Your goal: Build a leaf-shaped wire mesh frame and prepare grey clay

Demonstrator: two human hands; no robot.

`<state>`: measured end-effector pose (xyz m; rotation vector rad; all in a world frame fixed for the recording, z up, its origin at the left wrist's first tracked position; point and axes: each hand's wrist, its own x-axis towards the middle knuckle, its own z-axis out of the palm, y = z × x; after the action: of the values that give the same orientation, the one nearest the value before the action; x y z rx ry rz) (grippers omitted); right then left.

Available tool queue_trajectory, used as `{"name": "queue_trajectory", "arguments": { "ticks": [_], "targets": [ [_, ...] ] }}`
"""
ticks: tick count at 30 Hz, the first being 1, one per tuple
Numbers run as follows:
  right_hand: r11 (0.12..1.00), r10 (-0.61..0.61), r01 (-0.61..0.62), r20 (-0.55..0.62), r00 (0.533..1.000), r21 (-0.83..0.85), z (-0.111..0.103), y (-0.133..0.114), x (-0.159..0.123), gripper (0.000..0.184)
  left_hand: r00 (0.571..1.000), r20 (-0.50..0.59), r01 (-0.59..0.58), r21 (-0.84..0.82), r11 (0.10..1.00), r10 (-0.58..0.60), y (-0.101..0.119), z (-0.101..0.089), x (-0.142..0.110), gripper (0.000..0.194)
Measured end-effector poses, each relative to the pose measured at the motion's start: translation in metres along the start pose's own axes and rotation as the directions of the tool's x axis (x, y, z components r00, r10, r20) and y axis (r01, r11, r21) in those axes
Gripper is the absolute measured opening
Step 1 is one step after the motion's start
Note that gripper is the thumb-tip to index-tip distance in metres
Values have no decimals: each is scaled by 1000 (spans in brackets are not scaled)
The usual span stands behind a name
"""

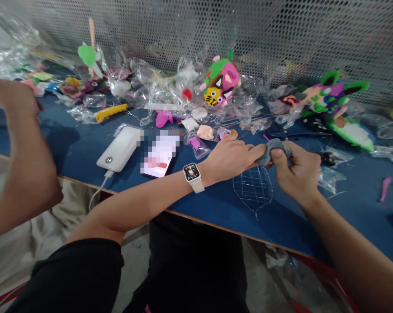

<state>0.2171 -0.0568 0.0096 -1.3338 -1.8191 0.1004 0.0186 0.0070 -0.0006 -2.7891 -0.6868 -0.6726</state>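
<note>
A lump of grey modelling clay [271,149] is stretched between my two hands above the blue table. My left hand [231,158], with a watch [191,172] on its wrist, has its fingers closed on the lump's left end. On the other end, the thumb and curled fingers of my right hand [297,169] pinch the same clay. Just below them lies a leaf-shaped wire frame [253,188] with a criss-cross mesh, its upper part hidden by my hands.
A white power bank [121,149] and a phone [162,153] lie left of my hands. Behind stand a colourful clay-covered ball [221,82], a green-edged clay figure [338,98], plastic bags and clay pieces against a perforated metal panel [281,34]. Another person's arm [27,152] rests at the left.
</note>
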Motion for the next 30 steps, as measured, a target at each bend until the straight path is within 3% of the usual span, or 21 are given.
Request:
{"name": "queue_trajectory", "arguments": {
  "ticks": [6, 14, 19, 30],
  "targets": [
    [1000, -16, 15, -43, 999, -21, 3, 3, -1, 44, 1000, 11, 1, 22, 1000, -1, -1, 0, 0, 19],
    [998, -66, 67, -80, 995, 9, 8, 9, -5, 34, 1000, -3, 19, 3, 1000, -19, -3, 2, 0, 32],
    [995, -92, 94, -79, 993, 24, 8, 7, -5, 39, 1000, -6, 12, 13, 1000, -12, -3, 3, 0, 31],
    [998, -32, 35, -60, 998, 52, 7, 0, -3, 25, 1000, 5, 14, 40, 999, -14, -1, 1, 1, 23]
  ]
}}
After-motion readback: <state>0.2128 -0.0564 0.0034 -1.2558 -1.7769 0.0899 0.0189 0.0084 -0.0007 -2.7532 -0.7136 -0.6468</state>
